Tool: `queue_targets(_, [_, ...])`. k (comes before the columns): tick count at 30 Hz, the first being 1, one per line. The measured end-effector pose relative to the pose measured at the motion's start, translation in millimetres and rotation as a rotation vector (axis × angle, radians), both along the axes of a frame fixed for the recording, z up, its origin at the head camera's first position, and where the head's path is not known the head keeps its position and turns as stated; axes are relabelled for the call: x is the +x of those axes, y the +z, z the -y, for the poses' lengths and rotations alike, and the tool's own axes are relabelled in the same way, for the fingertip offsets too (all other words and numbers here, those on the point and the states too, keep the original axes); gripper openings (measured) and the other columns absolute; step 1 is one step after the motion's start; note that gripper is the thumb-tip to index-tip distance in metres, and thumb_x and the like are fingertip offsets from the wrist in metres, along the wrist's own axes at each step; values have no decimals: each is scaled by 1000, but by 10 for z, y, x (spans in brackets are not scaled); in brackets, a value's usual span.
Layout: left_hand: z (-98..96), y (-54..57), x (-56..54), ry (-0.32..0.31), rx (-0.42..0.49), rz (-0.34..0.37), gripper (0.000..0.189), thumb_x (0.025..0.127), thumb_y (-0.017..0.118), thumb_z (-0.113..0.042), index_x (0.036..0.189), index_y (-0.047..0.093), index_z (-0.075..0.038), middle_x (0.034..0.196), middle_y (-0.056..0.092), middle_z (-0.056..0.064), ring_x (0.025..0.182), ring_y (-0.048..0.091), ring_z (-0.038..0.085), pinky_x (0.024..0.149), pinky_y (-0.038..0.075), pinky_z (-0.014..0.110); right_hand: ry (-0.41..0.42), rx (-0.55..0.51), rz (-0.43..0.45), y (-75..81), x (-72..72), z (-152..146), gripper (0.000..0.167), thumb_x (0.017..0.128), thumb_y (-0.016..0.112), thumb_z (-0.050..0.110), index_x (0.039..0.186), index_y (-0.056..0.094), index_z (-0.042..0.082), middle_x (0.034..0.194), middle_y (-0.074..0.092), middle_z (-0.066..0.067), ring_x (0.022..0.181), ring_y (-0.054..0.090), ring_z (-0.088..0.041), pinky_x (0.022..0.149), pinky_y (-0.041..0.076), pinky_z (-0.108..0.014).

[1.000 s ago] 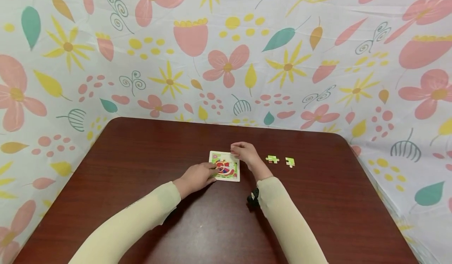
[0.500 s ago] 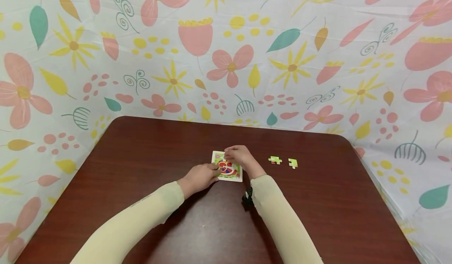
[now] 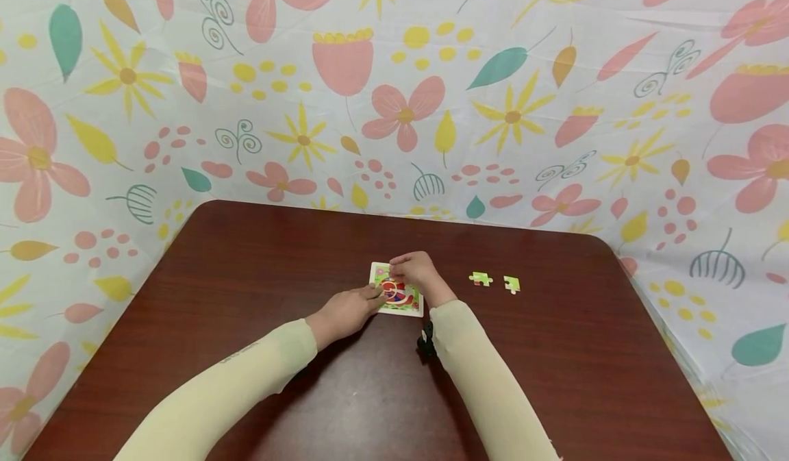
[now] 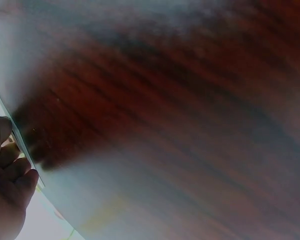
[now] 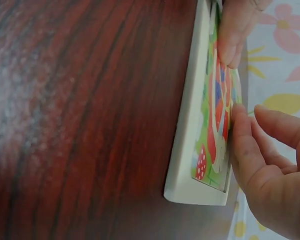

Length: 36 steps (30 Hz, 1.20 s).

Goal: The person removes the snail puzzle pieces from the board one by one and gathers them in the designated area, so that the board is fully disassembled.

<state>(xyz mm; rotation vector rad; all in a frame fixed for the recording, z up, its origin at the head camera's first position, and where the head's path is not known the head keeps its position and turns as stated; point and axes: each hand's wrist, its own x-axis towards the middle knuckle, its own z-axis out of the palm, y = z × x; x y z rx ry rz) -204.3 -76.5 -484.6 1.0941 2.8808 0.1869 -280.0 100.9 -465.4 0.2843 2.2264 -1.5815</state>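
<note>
A small square jigsaw puzzle in a white-rimmed tray [image 3: 422, 307] lies on the table, with a red, green and blue picture. My left hand [image 3: 346, 312] rests on its left side, fingers extended over the picture. At the far edge is my right hand [image 3: 416, 272], bent over the top of the tray. The right wrist view shows the right index fingertip [image 5: 238, 112] down on the puzzle surface and the thumb [image 5: 277, 125] raised apart, with no piece visible between them. Left fingertips [image 5: 231, 56] press the picture there too. In the left wrist view only curled-looking fingers show at the edge.
Two loose green puzzle pieces lie to the right of the tray, one nearer piece [image 3: 480, 279] and one farther right [image 3: 511, 284]. A dark brown table [image 3: 555, 351] stands against a white flower-print cloth [image 3: 394, 57]. A small black device [image 3: 425, 341] sits at the right wrist.
My right hand has moved left and inward from the tray's upper right corner onto the puzzle's upper part. The left hand stays on the left side. The loose pieces have not moved.
</note>
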Motion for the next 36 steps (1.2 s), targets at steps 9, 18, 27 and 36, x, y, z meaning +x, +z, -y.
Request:
queue_targets(9, [9,-7,17,15,-16,76,41,107,50,-10,147,57,-7,156,52,15,146,50,31,113,49,45,-29,3,-22,-18,6,40,25,100,63,4,121,70,-7,128,68,-26,114,71,-34,96,61,-35])
queue_targets(18, [9,-32,24,21,11,91,40,107,50,-10,147,57,-6,156,52,15,146,49,32,113,49,46,-23,69,-45,-45,11,60,22,99,67,8,115,74,-4,123,71,-23,91,75,-21,87,63,-32])
queue_targets(27, [12,-9,13,3,-5,63,40,107,50,-11,146,57,-7,155,53,15,145,51,32,112,50,45,-29,72,-59,-40,-4,62,20,98,69,8,112,75,-4,122,71,-24,76,68,-12,81,63,-29])
queue_targets(36, [11,-15,9,-1,4,46,39,107,51,-11,144,59,-7,153,55,15,143,53,32,111,51,45,-51,48,-62,-64,7,74,19,98,68,7,113,75,-4,122,70,-23,78,68,-13,78,62,-26])
